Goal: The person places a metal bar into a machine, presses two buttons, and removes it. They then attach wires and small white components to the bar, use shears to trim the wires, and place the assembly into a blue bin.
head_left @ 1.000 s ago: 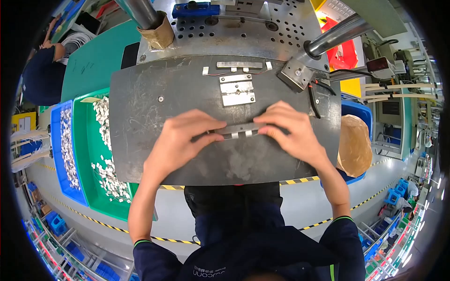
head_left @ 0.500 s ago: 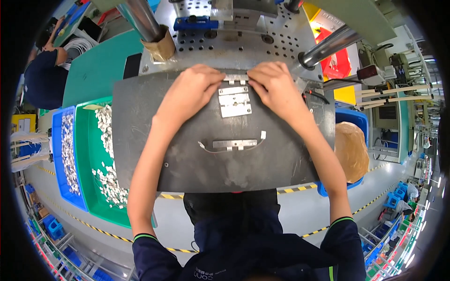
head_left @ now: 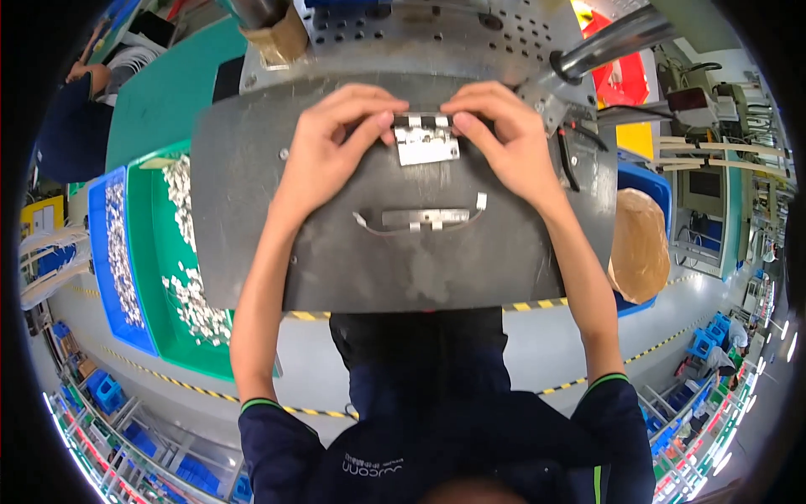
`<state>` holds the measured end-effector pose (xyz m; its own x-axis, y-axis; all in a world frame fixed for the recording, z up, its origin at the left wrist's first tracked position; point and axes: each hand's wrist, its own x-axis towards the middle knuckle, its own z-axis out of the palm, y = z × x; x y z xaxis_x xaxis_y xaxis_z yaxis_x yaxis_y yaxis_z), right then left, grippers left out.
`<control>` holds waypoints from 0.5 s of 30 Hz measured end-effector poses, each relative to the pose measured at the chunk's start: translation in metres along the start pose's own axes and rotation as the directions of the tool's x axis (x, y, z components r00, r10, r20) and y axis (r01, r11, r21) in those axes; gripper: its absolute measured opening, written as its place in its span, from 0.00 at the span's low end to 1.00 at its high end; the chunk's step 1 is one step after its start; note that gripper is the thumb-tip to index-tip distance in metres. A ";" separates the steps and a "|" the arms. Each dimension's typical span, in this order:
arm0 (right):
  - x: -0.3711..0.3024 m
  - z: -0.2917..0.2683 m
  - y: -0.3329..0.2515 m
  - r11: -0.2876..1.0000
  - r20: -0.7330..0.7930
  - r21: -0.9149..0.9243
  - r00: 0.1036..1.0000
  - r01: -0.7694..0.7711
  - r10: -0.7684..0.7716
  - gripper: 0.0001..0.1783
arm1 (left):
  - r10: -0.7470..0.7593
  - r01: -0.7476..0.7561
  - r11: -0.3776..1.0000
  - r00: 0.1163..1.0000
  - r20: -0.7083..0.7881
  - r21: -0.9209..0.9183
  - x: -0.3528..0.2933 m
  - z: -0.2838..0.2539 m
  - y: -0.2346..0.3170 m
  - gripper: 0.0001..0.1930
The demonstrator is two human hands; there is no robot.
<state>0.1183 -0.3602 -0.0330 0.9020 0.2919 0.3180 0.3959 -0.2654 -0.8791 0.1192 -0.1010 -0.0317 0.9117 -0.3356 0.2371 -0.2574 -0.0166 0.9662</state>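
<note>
Strip with white tabs (head_left: 428, 120): in the head view, was pinched at its two ends between thumbs and fingers, by the left hand (head_left: 340, 139) and the right hand (head_left: 504, 139). Lay along the far edge of a silver fixture plate (head_left: 428, 154). Nearer the body, rested apart on the worktop (head_left: 403, 273): a second strip with a thin wire (head_left: 426, 217). Was dark grey underneath, scuffed, with paler smudges toward the near side. Lay at the right: pliers (head_left: 567, 162). Rose beyond: a perforated metal plate (head_left: 403, 57) and a shiny post (head_left: 617, 42). Stood at the left: a green bin (head_left: 159, 223) of small white parts (head_left: 201, 311) beside a narrower blue bin (head_left: 138, 340). Sat at the right: a brown paper bag (head_left: 638, 248). Showed below: grey floor (head_left: 537, 344) with yellow-black tape (head_left: 525, 306). Sat far left: a co-worker (head_left: 75, 134) in dark clothing, beside a green table (head_left: 164, 97).
</note>
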 end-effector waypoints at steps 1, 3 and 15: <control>-0.001 0.002 0.003 0.997 -0.001 0.072 0.999 -0.032 0.032 0.10 | -0.052 0.051 0.998 0.998 -0.028 -0.047 -0.001 0.002 -0.004 0.10; -0.004 0.005 -0.003 0.996 0.029 0.094 1.000 0.001 -0.004 0.12 | 0.055 -0.051 0.992 0.998 -0.026 0.116 -0.005 0.001 -0.003 0.11; -0.011 0.002 0.008 0.999 0.049 0.021 0.998 0.031 -0.032 0.13 | 0.069 -0.065 0.978 0.998 -0.012 0.197 -0.012 0.009 -0.006 0.14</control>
<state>0.1111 -0.3642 -0.0444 0.8792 0.3453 0.3282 0.4201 -0.2371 -0.8759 0.1076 -0.1052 -0.0415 0.8956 -0.3245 0.3041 -0.3742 -0.1803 0.9096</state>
